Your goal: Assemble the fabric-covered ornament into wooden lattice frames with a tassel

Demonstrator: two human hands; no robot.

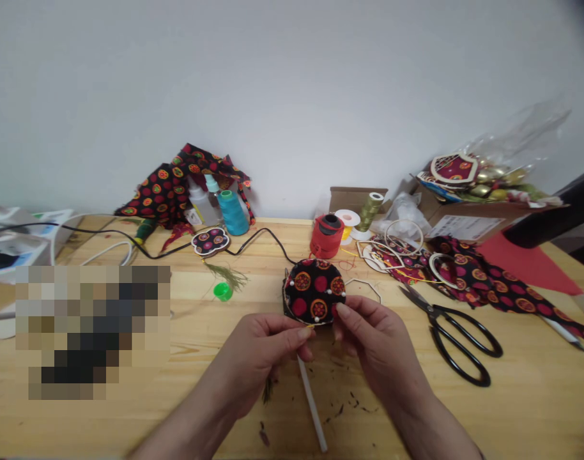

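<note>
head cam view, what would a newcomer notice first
The black fabric disc with red and orange circles stands out at the centre, pinched between the left hand and right hand. To its right, large black-handled scissors lie on the wooden table. Just behind the disc sits a red spool.

- L hand point(258, 364) & R hand point(376, 348) pinch lower edge of round black print fabric piece point(314, 292), white-headed pins point(329, 292) in it
- white stick point(312, 402) lies under/between hands on wooden table point(512, 415)
- red thread spool point(327, 236) just behind fabric
- black-handled scissors point(452, 338) to R
- small green cap point(222, 292) to L
</note>
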